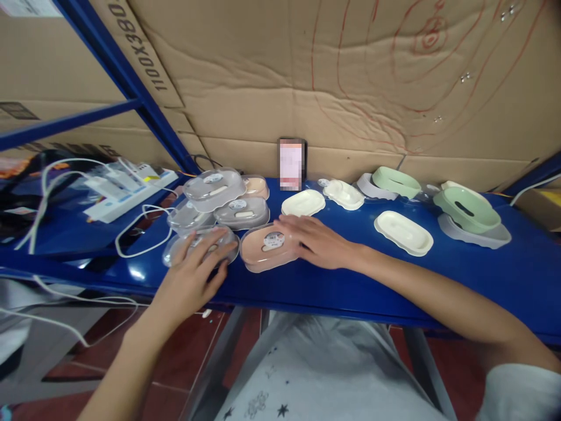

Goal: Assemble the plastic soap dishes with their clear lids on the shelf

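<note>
- On the blue shelf (307, 286), the left hand (193, 275) lies flat over a clear-lidded soap dish (175, 248) at the front edge; its fingers (205, 242) are spread and loosely curved over the lid, resting on it rather than closed around it.
- Just beside it, the right hand (318, 240) rests palm down with its fingers stretched out, the tips touching the right side of a pink soap dish (269, 248); nothing is gripped, and the flat touch looks like steadying or nudging.
- Behind these 2 dishes, 3 more clear-lidded dishes (217, 193) sit bunched together, overlapping, as if gathered into 1 group of finished pieces.
- Farther right, loose parts lie apart: cream trays (403, 231), green trays (464, 207) and grey bases (477, 234), seemingly sorted by kind.
- A phone (292, 164) leans upright against the cardboard wall (284, 76) at the back.
- A white power strip (131, 190) with white cables (144, 242) lies at the left, near the lidded dishes.
</note>
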Motion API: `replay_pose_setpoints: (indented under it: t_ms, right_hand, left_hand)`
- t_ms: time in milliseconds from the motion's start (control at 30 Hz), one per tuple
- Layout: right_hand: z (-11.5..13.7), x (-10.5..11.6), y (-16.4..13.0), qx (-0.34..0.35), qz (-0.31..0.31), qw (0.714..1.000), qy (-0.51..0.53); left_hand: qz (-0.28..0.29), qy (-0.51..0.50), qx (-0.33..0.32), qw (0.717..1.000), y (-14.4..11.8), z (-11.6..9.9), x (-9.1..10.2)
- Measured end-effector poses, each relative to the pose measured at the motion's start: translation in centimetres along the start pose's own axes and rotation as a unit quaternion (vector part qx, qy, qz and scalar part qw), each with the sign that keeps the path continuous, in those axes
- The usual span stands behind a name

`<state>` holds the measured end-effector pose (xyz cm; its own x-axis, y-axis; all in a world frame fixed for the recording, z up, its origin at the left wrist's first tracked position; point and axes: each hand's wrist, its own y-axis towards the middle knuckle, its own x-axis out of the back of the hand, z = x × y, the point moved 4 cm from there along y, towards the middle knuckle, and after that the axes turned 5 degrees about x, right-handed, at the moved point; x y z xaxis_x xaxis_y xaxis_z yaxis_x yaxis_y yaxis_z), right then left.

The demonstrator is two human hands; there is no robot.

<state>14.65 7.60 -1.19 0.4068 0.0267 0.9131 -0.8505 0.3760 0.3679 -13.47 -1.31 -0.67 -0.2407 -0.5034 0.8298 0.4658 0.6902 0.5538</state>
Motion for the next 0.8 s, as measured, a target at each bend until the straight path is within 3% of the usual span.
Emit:
replay_pose_setpoints:
  t_ms: [67,167,267,367,433,533,633,733,800]
  right_hand:
    - [-2.3,0.6,0.2,-0.057,-0.016,0.998,-0.004]
    - [-4.8,1.1,-1.4,-0.128,0.017,0.988,-0.079]
    - [-4.0,1.7,-4.3,-0.114,0.048,0.984,-0.127]
    - [-1.8,2.9,-6.7,-0.074,0.039,0.991,-0.109]
    - [-1.7,3.9,-7.3,-0.073,0.020,0.992,-0.097]
    - [-4.7,5.3,-6.4,-0.137,-0.010,0.982,-0.133]
    - [-9.3,5.5,-4.1,-0.194,0.006,0.964,-0.184]
    - [-12.4,5.0,-2.2,-0.214,0.036,0.956,-0.198]
    - [-12.8,4.8,-2.1,-0.216,0.042,0.955,-0.196]
  left_hand:
    - [-0.024,-0.012,-0.008,1.000,0.4,-1.2,0.1]
    - [-0.022,-0.023,-0.056,0.998,1.6,-3.8,-0.6]
    - [-0.024,-0.002,-0.091,0.996,2.8,-6.2,-1.4]
    - [-0.043,0.016,-0.069,0.997,3.7,-8.0,-1.7]
    - [-0.025,-0.010,-0.078,0.997,4.5,-9.9,-2.1]
    - [0.038,-0.054,-0.128,0.990,6.6,-13.5,-3.7]
    - [0.099,-0.042,-0.150,0.983,9.3,-16.3,-6.0]
    - [0.146,-0.046,-0.191,0.969,11.0,-17.7,-7.7]
    - [0.153,-0.050,-0.224,0.961,11.4,-18.0,-8.0]
